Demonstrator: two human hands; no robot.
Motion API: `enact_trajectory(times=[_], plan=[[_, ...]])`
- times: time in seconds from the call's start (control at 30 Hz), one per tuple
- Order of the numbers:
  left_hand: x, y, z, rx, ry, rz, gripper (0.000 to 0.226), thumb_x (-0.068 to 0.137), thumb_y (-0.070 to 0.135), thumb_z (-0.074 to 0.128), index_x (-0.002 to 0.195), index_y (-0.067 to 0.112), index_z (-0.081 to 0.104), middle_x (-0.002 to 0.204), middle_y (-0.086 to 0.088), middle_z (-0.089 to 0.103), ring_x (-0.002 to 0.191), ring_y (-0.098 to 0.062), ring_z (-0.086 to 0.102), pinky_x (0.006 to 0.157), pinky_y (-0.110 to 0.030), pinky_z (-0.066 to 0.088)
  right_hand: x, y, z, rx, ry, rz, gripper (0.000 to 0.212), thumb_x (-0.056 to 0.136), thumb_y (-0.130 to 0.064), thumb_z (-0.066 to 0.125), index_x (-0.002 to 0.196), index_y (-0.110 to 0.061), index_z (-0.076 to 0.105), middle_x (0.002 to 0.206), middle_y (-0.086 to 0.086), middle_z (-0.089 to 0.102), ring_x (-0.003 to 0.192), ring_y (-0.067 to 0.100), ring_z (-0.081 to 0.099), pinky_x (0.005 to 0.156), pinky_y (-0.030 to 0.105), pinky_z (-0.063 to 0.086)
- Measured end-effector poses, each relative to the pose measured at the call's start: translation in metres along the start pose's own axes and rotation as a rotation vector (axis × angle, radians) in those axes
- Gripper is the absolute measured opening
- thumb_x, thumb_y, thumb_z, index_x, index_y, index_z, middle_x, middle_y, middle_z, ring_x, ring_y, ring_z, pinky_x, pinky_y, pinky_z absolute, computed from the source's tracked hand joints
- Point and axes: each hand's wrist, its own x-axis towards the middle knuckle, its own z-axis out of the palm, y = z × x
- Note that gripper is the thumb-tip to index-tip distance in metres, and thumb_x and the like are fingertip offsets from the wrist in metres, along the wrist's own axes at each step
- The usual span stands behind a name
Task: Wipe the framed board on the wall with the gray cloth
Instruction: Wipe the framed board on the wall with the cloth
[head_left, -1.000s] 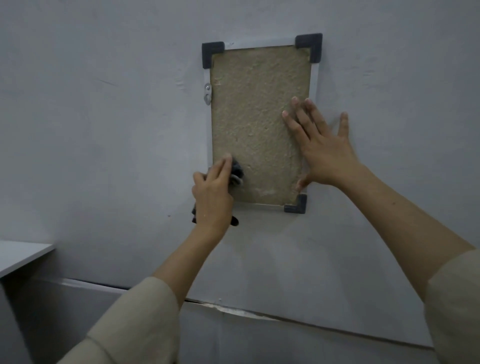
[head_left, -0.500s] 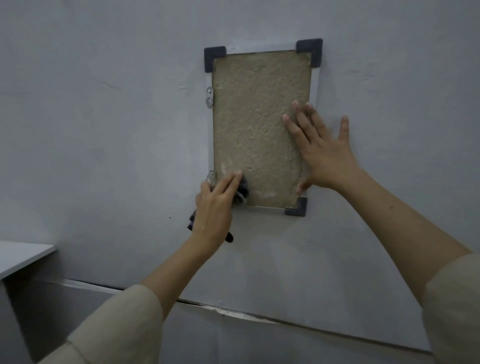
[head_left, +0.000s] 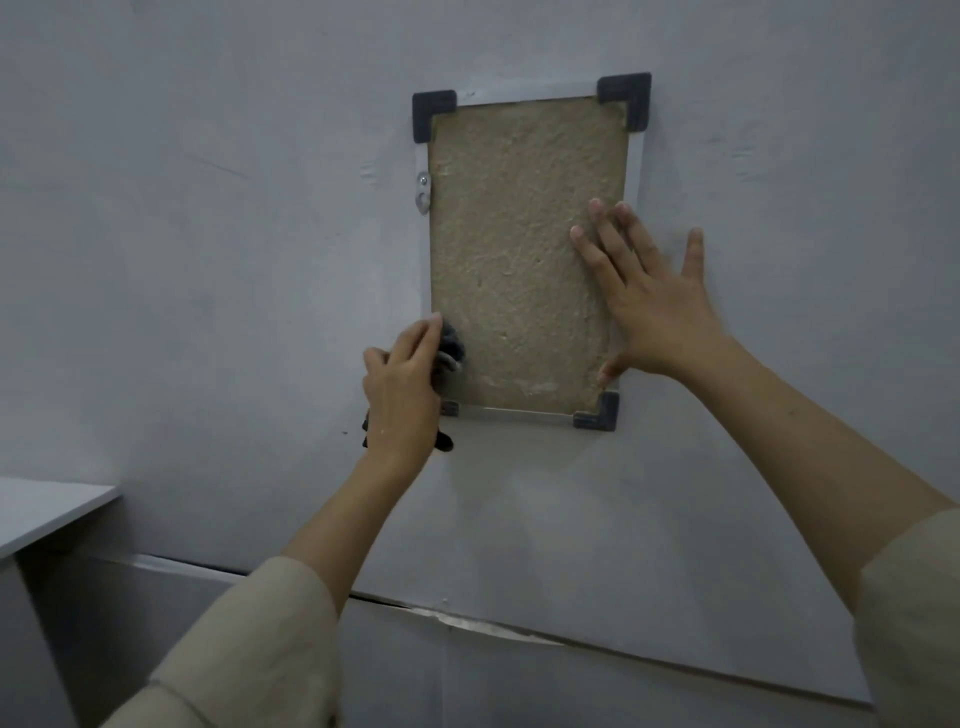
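A framed board (head_left: 514, 249) with a rough tan face, silver rails and dark corner caps hangs upright on the grey wall. My left hand (head_left: 402, 392) grips a bunched dark gray cloth (head_left: 451, 349) against the board's lower left edge; most of the cloth is hidden under the hand, with bits showing below the palm. The board's lower left corner cap is mostly covered by this hand. My right hand (head_left: 652, 299) lies flat with fingers spread on the board's right side, across the right rail, thumb near the lower right corner.
A small metal hanger bracket (head_left: 423, 193) sits on the left rail. A white shelf or tabletop corner (head_left: 47, 509) juts in at the lower left. A horizontal ledge with a cracked seam (head_left: 467, 621) runs along the wall below the board.
My left hand with the cloth slid down the board's left edge, then back up slightly. The right hand stayed pressed on the board's right side.
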Motion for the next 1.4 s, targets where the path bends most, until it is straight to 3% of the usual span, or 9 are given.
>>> enact_trajectory(times=[0.13, 0.33, 0.53, 0.73, 0.9, 0.97, 1.13, 1.3, 1.4], plan=[[-0.010, -0.006, -0.007, 0.149, -0.190, 0.322, 0.069, 0.080, -0.020, 0.040, 0.137, 0.017, 0.045, 0.141, -0.001, 0.048, 0.088, -0.033, 0.042, 0.073, -0.042, 0.042, 0.001, 0.000, 0.000, 0.017, -0.002, 0.008, 0.149, 0.047, -0.061, 0.080, 0.144, -0.019, -0.025, 0.151, 0.001, -0.032, 0.139, 0.020, -0.027, 0.103, 0.070, 0.003], [0.038, -0.016, -0.025, 0.181, -0.065, 0.274, 0.058, 0.084, -0.017, 0.042, 0.132, 0.013, 0.052, 0.134, -0.003, 0.055, 0.086, -0.036, 0.044, 0.069, -0.044, 0.044, 0.002, 0.001, 0.002, 0.013, -0.005, 0.004, 0.150, 0.045, -0.062, 0.080, 0.144, -0.020, -0.026, 0.151, 0.000, -0.032, 0.138, 0.020, -0.028, 0.103, 0.070, 0.002], [0.023, -0.027, -0.036, 0.371, -0.305, 0.626, 0.066, 0.083, -0.016, 0.037, 0.140, 0.016, 0.040, 0.141, -0.003, 0.048, 0.091, -0.034, 0.045, 0.071, -0.041, 0.037, 0.003, 0.000, 0.000, 0.007, -0.001, 0.009, 0.150, 0.044, -0.063, 0.079, 0.145, -0.018, -0.023, 0.151, 0.001, -0.032, 0.139, 0.020, -0.027, 0.103, 0.071, 0.006], [0.050, -0.015, -0.035, 0.333, -0.165, 0.503, 0.059, 0.085, -0.014, 0.040, 0.137, 0.014, 0.046, 0.138, -0.006, 0.051, 0.093, -0.037, 0.045, 0.073, -0.043, 0.038, 0.002, 0.000, 0.001, 0.007, -0.010, 0.006, 0.150, 0.045, -0.063, 0.079, 0.144, -0.019, -0.025, 0.150, 0.000, -0.033, 0.139, 0.020, -0.027, 0.103, 0.071, 0.004], [0.027, -0.022, -0.037, 0.396, -0.319, 0.693, 0.062, 0.085, -0.013, 0.038, 0.140, 0.015, 0.040, 0.141, -0.004, 0.047, 0.094, -0.035, 0.046, 0.074, -0.043, 0.039, 0.002, 0.000, 0.000, 0.012, -0.008, 0.007, 0.150, 0.046, -0.063, 0.079, 0.144, -0.019, -0.025, 0.150, 0.000, -0.033, 0.138, 0.020, -0.028, 0.103, 0.071, 0.004], [0.044, -0.024, -0.040, 0.380, -0.291, 0.708, 0.061, 0.084, -0.015, 0.040, 0.136, 0.016, 0.046, 0.138, -0.006, 0.051, 0.090, -0.036, 0.047, 0.070, -0.042, 0.038, 0.002, 0.001, 0.000, 0.015, -0.007, 0.005, 0.149, 0.046, -0.063, 0.079, 0.144, -0.019, -0.024, 0.151, 0.000, -0.033, 0.138, 0.020, -0.028, 0.103, 0.071, 0.004], [0.053, -0.017, -0.033, 0.280, -0.141, 0.500, 0.056, 0.081, -0.018, 0.045, 0.129, 0.010, 0.054, 0.131, -0.009, 0.058, 0.084, -0.037, 0.047, 0.068, -0.042, 0.039, 0.000, 0.001, 0.000, 0.004, -0.012, 0.002, 0.150, 0.046, -0.063, 0.079, 0.144, -0.019, -0.026, 0.151, 0.001, -0.033, 0.138, 0.020, -0.028, 0.104, 0.071, 0.004], [0.029, -0.025, -0.035, 0.392, -0.312, 0.722, 0.063, 0.083, -0.014, 0.043, 0.138, 0.015, 0.043, 0.139, -0.004, 0.050, 0.090, -0.035, 0.047, 0.072, -0.043, 0.040, 0.002, 0.001, -0.001, 0.007, -0.009, -0.001, 0.150, 0.046, -0.065, 0.078, 0.144, -0.019, -0.026, 0.151, 0.001, -0.033, 0.138, 0.020, -0.028, 0.104, 0.070, 0.004], [0.051, -0.022, -0.043, 0.398, -0.238, 0.748, 0.060, 0.079, -0.017, 0.047, 0.131, 0.013, 0.053, 0.129, -0.009, 0.059, 0.084, -0.037, 0.050, 0.067, -0.043, 0.042, 0.002, 0.002, 0.001, 0.000, -0.006, 0.006, 0.150, 0.046, -0.065, 0.078, 0.143, -0.019, -0.027, 0.150, 0.001, -0.034, 0.138, 0.020, -0.029, 0.104, 0.070, 0.005]])
